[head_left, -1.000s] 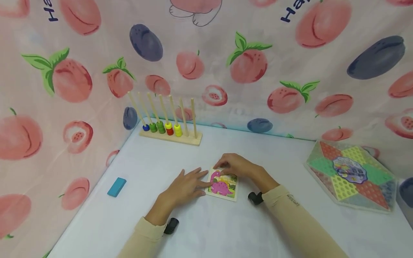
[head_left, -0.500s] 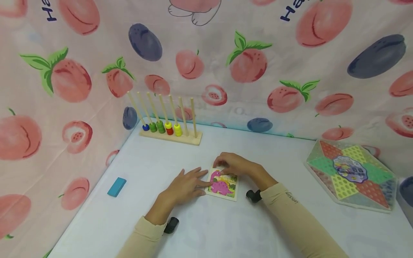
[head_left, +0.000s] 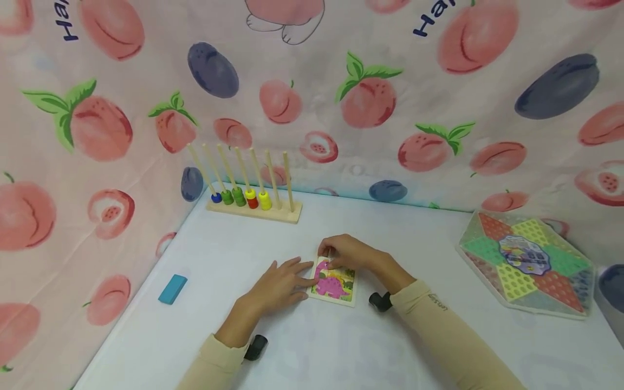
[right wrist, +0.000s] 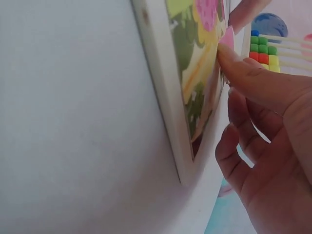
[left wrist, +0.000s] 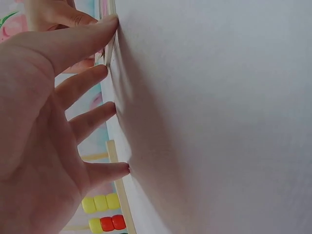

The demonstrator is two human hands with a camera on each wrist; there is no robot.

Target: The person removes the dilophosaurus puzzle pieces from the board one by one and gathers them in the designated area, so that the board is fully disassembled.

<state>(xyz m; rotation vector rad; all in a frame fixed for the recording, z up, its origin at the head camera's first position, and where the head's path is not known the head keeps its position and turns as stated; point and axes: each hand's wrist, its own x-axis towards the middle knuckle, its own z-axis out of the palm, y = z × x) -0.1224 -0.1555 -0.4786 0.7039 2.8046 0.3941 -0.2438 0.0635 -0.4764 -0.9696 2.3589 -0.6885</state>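
A small square dinosaur jigsaw puzzle (head_left: 333, 287) in a pale wooden frame (right wrist: 168, 97) lies on the white table, its picture pink, yellow and green. My left hand (head_left: 275, 289) spreads its fingers at the puzzle's left side. In the left wrist view, the thumb of that left hand (left wrist: 34, 117) touches the frame's edge, and other fingertips rest on the tabletop. Over the puzzle's upper part, my right hand (head_left: 352, 252) pinches a pink puzzle piece (right wrist: 227, 36), tilted up from the board in the right wrist view. Its fingers partly hide the top of the picture.
A wooden bead abacus (head_left: 253, 210) with upright rods and coloured beads stands at the back left. A blue block (head_left: 173, 289) lies on the left. To the right sits a hexagonal board-game box (head_left: 526, 265). A fruit-print cloth (head_left: 292, 65) hangs behind the table.
The head view has shifted slightly. Both hands stay at the puzzle in almost the same pose, with only a small movement of the right hand's fingers at its top edge.
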